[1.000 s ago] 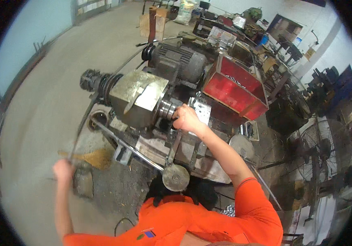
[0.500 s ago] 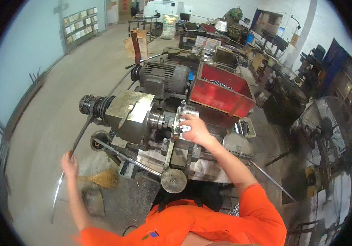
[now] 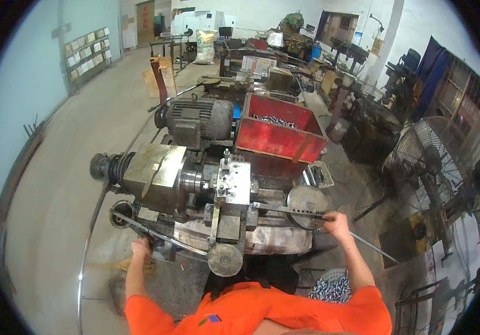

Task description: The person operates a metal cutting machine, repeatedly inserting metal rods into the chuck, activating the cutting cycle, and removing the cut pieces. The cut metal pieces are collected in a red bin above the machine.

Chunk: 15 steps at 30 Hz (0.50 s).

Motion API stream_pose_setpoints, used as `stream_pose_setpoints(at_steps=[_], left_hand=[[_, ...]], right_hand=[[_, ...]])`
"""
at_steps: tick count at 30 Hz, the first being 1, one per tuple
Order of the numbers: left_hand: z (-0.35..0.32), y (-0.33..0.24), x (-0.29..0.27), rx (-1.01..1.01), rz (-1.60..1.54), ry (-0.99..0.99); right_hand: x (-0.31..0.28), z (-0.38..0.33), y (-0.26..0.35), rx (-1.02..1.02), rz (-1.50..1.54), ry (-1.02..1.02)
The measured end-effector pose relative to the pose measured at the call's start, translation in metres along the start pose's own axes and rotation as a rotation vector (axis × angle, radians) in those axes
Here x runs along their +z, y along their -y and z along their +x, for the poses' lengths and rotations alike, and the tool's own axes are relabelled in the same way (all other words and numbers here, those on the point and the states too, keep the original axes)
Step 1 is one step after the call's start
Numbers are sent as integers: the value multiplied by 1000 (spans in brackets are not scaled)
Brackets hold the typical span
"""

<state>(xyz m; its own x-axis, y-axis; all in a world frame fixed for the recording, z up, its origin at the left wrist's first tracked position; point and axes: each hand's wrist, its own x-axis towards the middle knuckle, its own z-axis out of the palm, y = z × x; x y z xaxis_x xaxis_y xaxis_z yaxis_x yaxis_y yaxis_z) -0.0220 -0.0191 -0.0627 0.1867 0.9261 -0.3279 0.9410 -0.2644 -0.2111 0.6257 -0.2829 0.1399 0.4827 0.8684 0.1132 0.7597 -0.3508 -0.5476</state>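
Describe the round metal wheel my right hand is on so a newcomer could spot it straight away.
Start at the big red bin behind the lathe. Come toward the person to the machine's right end, where the right hand rests. The wheel is the flat grey disc there, larger than the small round knob at the front centre.

Machine workshop, lathe (image 3: pixel 195 184), motor (image 3: pixel 198 120), red parts bin (image 3: pixel 279 137)
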Motion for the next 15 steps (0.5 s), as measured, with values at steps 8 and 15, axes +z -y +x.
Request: stream_pose_setpoints(at_steps=[8, 15], left_hand=[[-15, 38, -8, -236, -779, -104], [-44, 38, -81, -331, -1667, -393]], right_hand=[[-25, -65, -163, 300, -533, -118], [-6, -92, -178, 391, -775, -177]])
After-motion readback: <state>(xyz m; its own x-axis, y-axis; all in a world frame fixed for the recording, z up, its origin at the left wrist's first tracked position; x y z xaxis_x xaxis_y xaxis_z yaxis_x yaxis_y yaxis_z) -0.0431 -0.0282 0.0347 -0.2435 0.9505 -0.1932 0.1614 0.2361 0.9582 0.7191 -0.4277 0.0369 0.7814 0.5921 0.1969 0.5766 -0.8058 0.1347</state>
